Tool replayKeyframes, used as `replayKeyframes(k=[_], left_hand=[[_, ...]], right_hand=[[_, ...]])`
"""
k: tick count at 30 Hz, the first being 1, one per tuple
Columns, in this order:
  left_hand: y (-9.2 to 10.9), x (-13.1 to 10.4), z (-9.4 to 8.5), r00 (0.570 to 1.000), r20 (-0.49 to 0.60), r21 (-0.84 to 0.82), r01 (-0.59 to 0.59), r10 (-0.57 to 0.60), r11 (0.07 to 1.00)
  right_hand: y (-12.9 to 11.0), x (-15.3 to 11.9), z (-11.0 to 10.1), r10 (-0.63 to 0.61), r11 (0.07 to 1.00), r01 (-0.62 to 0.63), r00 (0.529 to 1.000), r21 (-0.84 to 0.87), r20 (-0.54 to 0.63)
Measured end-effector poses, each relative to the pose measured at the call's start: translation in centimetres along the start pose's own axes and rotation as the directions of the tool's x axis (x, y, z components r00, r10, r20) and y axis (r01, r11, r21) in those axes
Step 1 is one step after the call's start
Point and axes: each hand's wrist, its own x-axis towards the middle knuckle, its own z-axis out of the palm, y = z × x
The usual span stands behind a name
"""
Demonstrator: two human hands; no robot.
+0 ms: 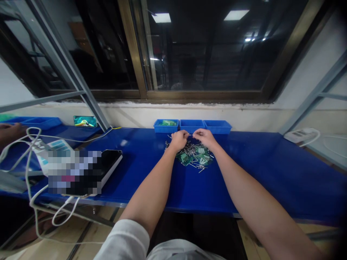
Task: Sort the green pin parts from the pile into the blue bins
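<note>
My left hand (179,140) and my right hand (204,137) are close together above a heap on the blue table. Both have their fingers pinched, and a thin metal pin (191,135) spans the small gap between the fingertips. Under them lies a loose pile of silvery metal pins (191,148), some sticking out at the edges. Green flat pieces (184,159), which look like small packets or boards, lie among the pins at the near side. Part of the heap is hidden by my hands.
Behind the heap stand three joined blue bins (192,125); green pieces (167,123) lie in the left one. To the left are a dark phone-like device (111,159), white cables (28,173) and a propped phone (85,121). Another person's hand (12,131) shows at far left. A power strip (302,134) sits right.
</note>
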Motion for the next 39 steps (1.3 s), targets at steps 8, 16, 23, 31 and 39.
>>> replayKeyframes(k=[8,16,23,31,39], left_hand=[[0.2,-0.1,0.0,1.0,0.021,-0.005,-0.013,0.013,1.0],[0.2,-0.1,0.3,0.999,0.043,0.083,0.012,-0.016,0.996],[-0.1,0.0,0.2,0.998,0.031,0.071,0.051,-0.053,0.996],[0.5,-0.1,0.0,0.997,0.05,0.047,0.048,-0.051,0.998],[-0.1,0.1,0.1,0.99,0.017,-0.032,0.144,-0.143,0.989]], right_hand=[[-0.2,-0.2,-0.4,0.144,0.985,-0.141,0.989,0.102,-0.027],[-0.2,-0.2,-0.2,0.127,0.979,-0.123,0.992,0.16,-0.012],[-0.2,-0.2,-0.2,0.097,0.976,-0.104,0.994,0.192,0.046],[-1.1,-0.6,-0.4,0.092,0.902,-0.126,0.991,0.414,0.102],[-0.2,0.3,-1.8,0.095,0.98,-0.062,0.981,0.19,-0.172]])
